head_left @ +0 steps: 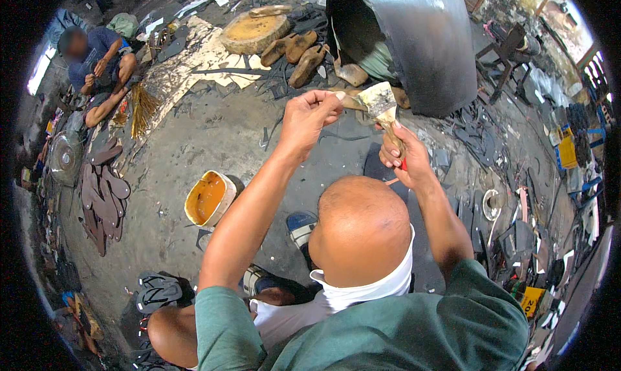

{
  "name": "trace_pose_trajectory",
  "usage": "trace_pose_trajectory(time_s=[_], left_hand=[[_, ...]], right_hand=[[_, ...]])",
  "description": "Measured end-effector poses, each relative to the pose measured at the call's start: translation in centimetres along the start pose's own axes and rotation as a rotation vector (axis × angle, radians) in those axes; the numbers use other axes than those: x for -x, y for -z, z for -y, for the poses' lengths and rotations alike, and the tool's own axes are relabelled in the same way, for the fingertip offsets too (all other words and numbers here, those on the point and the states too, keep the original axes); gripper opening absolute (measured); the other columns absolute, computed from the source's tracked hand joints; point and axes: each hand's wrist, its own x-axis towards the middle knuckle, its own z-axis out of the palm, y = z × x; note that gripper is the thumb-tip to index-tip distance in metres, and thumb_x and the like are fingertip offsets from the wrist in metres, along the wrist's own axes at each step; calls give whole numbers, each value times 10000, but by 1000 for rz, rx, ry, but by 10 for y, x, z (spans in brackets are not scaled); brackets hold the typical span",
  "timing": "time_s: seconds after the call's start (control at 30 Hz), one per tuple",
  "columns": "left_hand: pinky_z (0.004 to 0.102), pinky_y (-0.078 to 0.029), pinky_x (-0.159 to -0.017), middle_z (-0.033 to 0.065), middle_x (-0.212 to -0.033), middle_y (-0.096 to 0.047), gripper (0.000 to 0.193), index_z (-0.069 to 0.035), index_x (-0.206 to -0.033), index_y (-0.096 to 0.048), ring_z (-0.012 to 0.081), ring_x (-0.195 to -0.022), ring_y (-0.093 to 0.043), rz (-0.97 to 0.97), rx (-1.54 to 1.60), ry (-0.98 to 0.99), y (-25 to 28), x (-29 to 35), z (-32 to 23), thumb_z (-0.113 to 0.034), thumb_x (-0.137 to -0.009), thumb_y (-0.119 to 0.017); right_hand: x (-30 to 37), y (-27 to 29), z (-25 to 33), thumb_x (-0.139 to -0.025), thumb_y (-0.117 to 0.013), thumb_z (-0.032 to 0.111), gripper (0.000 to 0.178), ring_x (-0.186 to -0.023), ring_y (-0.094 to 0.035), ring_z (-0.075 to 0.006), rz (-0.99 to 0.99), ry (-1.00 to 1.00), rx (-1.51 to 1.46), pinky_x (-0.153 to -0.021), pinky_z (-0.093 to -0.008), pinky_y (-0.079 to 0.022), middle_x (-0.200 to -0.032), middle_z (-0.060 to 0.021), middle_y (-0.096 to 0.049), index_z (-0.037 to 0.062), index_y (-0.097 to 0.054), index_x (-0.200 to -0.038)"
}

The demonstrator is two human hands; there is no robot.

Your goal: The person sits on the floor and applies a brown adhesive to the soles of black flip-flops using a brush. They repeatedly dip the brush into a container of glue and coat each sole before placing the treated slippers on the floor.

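My right hand point(405, 150) is closed round the handle of a flat paintbrush point(378, 100), held up before me. Its wide head is caked with pale, yellowish, dark-stained residue. A small red bit shows below my right fingers. My left hand point(309, 122) is raised beside the brush head, thumb and fingertips pinched together. What lies in that pinch, if anything, is too small to make out. On the floor to the left stands a pale tub point(224, 210) with orange-brown, glue-like liquid inside.
A large black drum point(430, 47) lies ahead, with wooden shoe lasts point(306, 65) and a round wooden block point(253, 33) beside it. Brown sole pieces point(103, 199) and black flip-flops point(158, 292) lie left. Another person point(100, 64) squats far left near a straw broom point(143, 109). Scraps litter the right.
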Motion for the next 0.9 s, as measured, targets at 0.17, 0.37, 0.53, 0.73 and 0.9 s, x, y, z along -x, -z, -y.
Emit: trace_pose_trajectory(time_s=[0.17, 0.37, 0.53, 0.73, 0.9], left_hand=[[272, -520, -846, 47, -1018, -709, 365, -17, -1149, -700, 107, -920, -647, 107, -63, 28, -7, 16, -6, -307, -930, -729], [235, -511, -758, 34, -955, -713, 350, 17, -1101, -716, 77, -863, -635, 67, 88, -29, -19, 16, 2, -291, -936, -726], [231, -509, -700, 16, -899, -706, 293, 41, -1037, -718, 64, -771, -619, 44, 159, -102, -23, 9, 13, -234, -938, -714], [227, -473, -627, -10, -751, -670, 163, 67, -895, -691, 36, -685, -561, -164, -342, -309, -35, 3, 18, -94, -868, -687], [236, -482, -624, -13, -742, -664, 141, 41, -904, -701, 44, -678, -566, -197, -404, -388, -45, -7, 31, -92, -858, -707]], right_hand=[[-2, -13, -2, -1050, -468, 351, 396, -439, -360, -68, 8, -8, -16, -504, -250, -363, -576, 49, -394, -3, -558, -1200], [-6, -20, -8, -1053, -465, 350, 392, -450, -369, -71, 54, 18, -41, -509, -251, -371, -585, 46, -398, 0, -558, -1202], [-5, -20, -4, -1058, -453, 339, 377, -444, -357, -69, 45, -9, -70, -500, -254, -359, -575, 49, -383, 2, -560, -1189], [-5, -11, -14, -1056, -445, 321, 354, -442, -349, -69, -24, -5, -96, -493, -256, -349, -577, 45, -372, 10, -549, -1190], [-5, 7, -25, -1043, -495, 327, 334, -452, -383, -80, 53, -27, -257, -495, -259, -361, -608, 35, -411, 43, -548, -1212]])
